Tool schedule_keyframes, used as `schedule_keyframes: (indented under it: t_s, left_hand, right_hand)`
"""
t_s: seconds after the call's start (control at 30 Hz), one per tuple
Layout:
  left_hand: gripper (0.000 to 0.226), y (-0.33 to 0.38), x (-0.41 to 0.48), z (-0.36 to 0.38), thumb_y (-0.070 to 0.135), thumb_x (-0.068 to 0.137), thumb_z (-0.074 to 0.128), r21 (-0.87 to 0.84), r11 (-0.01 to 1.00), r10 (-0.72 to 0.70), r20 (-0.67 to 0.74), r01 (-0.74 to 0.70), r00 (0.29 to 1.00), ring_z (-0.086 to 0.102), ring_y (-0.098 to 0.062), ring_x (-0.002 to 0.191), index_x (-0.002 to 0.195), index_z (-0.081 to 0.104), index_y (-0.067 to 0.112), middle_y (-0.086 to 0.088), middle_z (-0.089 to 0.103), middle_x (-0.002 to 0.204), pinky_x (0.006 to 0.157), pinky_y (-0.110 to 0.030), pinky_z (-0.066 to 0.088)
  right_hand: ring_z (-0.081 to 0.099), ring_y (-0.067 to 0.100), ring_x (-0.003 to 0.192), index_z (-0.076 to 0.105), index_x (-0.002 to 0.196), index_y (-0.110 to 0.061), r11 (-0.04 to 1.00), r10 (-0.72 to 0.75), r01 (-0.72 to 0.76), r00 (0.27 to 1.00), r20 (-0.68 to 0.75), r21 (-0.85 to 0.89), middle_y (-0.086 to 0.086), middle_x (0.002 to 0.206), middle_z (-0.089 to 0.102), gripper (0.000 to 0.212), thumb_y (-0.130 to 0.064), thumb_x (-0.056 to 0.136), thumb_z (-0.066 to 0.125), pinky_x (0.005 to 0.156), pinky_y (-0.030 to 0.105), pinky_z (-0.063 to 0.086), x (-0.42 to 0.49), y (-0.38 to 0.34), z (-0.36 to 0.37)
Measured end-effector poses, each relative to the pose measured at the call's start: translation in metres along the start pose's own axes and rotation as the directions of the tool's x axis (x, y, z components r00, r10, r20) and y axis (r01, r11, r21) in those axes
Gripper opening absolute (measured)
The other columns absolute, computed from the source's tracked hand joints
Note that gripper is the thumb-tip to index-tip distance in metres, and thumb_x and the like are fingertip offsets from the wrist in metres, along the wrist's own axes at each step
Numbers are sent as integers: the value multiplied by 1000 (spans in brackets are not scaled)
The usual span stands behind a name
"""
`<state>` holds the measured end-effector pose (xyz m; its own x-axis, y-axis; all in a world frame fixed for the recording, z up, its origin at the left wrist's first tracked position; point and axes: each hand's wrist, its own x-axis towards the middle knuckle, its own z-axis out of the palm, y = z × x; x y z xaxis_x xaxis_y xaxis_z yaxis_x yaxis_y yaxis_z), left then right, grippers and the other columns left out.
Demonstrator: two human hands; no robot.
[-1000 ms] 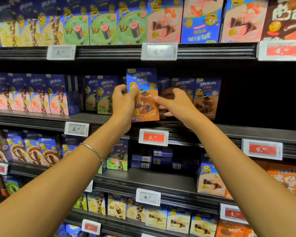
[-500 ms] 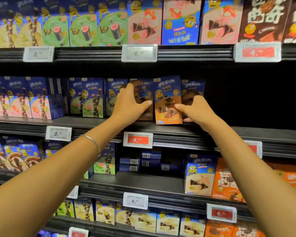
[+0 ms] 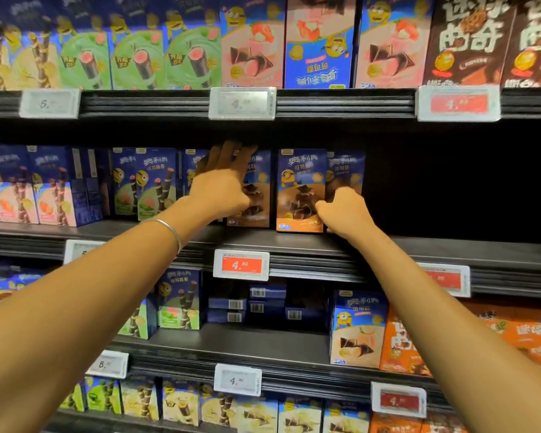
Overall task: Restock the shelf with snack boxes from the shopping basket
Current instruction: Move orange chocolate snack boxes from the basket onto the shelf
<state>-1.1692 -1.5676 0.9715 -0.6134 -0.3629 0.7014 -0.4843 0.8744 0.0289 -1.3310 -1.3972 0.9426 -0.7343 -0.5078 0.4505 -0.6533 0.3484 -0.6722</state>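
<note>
A blue-and-brown chocolate snack box (image 3: 299,189) stands upright at the front of the middle shelf (image 3: 294,243). My right hand (image 3: 344,212) has its fingers curled at that box's lower right edge, in front of a matching box (image 3: 347,170) set further back. My left hand (image 3: 222,189) lies with straight fingers against a second matching box (image 3: 258,195) just to the left, with fingertips up near its top. The shopping basket is out of view.
Green and pink snack boxes (image 3: 150,182) fill the middle shelf to the left. To the right of my right hand the shelf is dark with no boxes showing. Price tags (image 3: 241,264) hang on the shelf rails. More boxes line the shelves above and below.
The chocolate box, held in the air by both hands a second ago, now stands on the middle shelf. My left hand has shifted onto the neighbouring box at its left.
</note>
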Motion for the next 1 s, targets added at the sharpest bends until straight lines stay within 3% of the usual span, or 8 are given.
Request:
schedule_keyframes:
  t_s: [0.1,0.23,0.33,0.47,0.57,0.83,1.0]
  left_hand:
    - [103,-2,-1,2,38,81,85,2,1000,2,-11,-2,1000,22,-37,154,164,24,34,-7,20,169,123,-54,29]
    - [104,-3,-1,3,32,82,85,22,1000,22,-21,-22,1000,20,-36,155,165,22,34,-7,18,169,123,-55,28]
    - [105,-3,-1,2,32,82,85,19,1000,23,-21,-23,1000,19,-37,155,165,22,33,-7,18,170,123,-55,27]
    - [104,-2,-1,2,30,82,85,3,1000,15,-18,-15,1000,18,-37,156,165,22,34,-7,17,170,124,-56,28]
    - [105,-2,-1,2,29,82,85,-2,1000,15,-10,-15,1000,16,-36,156,165,21,34,-6,15,170,125,-56,27]
    - [106,-3,-2,2,29,82,85,-4,1000,25,-3,-25,1000,15,-36,157,166,20,34,-6,14,171,124,-56,28]
    - [110,-4,1,2,34,81,87,14,999,29,29,-30,999,14,-37,157,166,17,33,-7,12,171,125,-57,28]
  right_hand:
    - [62,24,73,48,79,-19,996,-44,43,999,-11,-82,8,89,65,23,-34,89,63,66,36,54,-1,0,6]
    - [62,25,85,56,94,-18,994,-45,47,999,19,-102,4,94,63,35,-48,85,71,79,42,56,0,-2,15]
    - [62,22,82,58,93,-15,994,-31,34,999,36,-101,5,93,66,35,-46,86,72,76,39,55,4,-1,16]
    - [64,29,94,61,102,-11,996,8,0,996,94,-86,8,100,66,42,-48,85,73,86,47,56,6,2,15]
    - [61,29,91,55,90,-15,990,8,2,998,70,-139,5,94,61,34,-45,86,71,81,42,54,7,6,12]
    - [58,30,90,53,95,-16,952,-15,25,999,35,-305,9,102,61,21,-33,91,63,77,38,51,7,1,13]
    - [63,35,105,63,114,-9,935,-2,18,999,46,-353,14,117,65,32,-33,94,60,86,42,53,7,-10,20]
